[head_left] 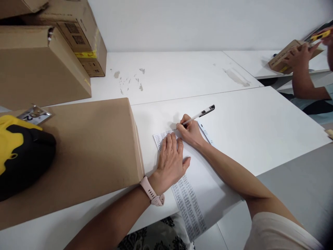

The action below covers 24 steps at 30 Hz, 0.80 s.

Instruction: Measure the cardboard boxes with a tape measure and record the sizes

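Note:
My left hand (pixel 170 159) lies flat, fingers stretched out, pressing down a long printed paper sheet (pixel 188 203) on the white table (pixel 260 132). A pink watch sits on that wrist. My right hand (pixel 191 131) is closed round a white pen with a black cap (pixel 200 114), its tip touching the top of the sheet just beyond my left fingers. The sheet is covered in small printed rows and hangs over the table's near edge.
A large cardboard box (pixel 88 149) lies left of my hands, with a yellow and black tool (pixel 18 152) on it. More cardboard boxes (pixel 52 52) are stacked at the back left. At the far right another person's hand (pixel 301 55) holds a small box.

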Tool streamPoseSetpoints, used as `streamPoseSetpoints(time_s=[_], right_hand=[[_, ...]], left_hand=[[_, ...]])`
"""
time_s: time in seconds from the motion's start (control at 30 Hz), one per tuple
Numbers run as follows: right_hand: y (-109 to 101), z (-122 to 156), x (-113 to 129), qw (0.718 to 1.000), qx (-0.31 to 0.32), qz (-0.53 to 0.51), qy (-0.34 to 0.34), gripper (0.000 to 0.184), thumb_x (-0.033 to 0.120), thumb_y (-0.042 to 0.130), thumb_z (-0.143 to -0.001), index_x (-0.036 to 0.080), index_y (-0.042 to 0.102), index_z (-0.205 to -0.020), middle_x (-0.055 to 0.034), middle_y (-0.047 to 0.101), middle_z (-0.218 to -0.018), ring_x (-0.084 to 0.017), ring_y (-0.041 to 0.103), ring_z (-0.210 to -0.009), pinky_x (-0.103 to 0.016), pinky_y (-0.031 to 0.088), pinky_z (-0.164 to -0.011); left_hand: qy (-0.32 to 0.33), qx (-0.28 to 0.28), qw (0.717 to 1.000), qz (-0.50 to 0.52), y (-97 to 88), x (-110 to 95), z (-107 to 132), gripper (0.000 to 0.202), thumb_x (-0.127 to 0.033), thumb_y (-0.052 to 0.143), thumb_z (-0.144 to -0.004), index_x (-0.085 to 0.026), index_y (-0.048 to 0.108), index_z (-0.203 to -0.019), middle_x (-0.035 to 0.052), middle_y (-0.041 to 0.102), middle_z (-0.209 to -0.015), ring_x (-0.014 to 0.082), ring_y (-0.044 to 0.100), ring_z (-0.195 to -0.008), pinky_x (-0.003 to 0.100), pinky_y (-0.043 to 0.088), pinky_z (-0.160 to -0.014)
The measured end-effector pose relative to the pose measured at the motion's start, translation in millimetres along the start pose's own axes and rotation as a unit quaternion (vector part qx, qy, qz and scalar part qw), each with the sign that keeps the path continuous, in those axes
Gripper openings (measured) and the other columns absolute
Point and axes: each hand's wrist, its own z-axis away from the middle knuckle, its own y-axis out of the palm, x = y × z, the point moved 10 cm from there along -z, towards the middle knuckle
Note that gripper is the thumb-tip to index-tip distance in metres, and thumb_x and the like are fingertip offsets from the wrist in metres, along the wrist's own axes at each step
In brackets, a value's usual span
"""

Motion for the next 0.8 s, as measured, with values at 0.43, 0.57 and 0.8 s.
streamPoseSetpoints(time_s=[0.43, 0.57, 0.8], right_hand=[[-2.6, -0.4, -3.1, 1.000, -0.013, -0.002, 0.008, 0.018, 0.022, 0.056, -0.077, 0.023, 0.041, -0.068, 0.0080, 0.039, -0.055, -0.010, 0.034, -0.052, -0.027, 0.027, -0.051], [-1.3, -0.5, -2.4, 1.000, -0.005, -0.009, 0.009, 0.018, 0.022, 0.056, -0.077, 0.023, 0.041, -0.068, 0.0080, 0.039, -0.055, -0.010, 0.034, -0.052, -0.027, 0.027, -0.051], [-4.5, -0.6, -2.8, 1.000, -0.016, -0.007, 0.013, 0.017, 0.019, 0.055, -0.076, 0.023, 0.041, -0.068, 0.0080, 0.036, -0.055, -0.010, 0.034, -0.054, -0.028, 0.027, -0.052]], left_hand=[[-0.002, -0.005, 1.000, 0.006, -0.3, -0.4, 0.1, 0.072, -0.050, 0.048, -0.096, 0.003, 0.041, -0.145, 0.0335, 0.036, -0.155, 0.0441, 0.030, -0.148, 0.055, 0.026, -0.120], [-0.002, -0.013, 1.000, 0.001, -1.4, -0.1, 0.8, 0.072, -0.050, 0.048, -0.096, 0.003, 0.041, -0.145, 0.0325, 0.037, -0.155, 0.0439, 0.030, -0.148, 0.054, 0.025, -0.121], [-0.006, -0.009, 1.000, 0.009, -2.2, 0.1, 0.7, 0.072, -0.050, 0.050, -0.096, 0.002, 0.042, -0.145, 0.0314, 0.036, -0.156, 0.0425, 0.030, -0.148, 0.053, 0.025, -0.121]])
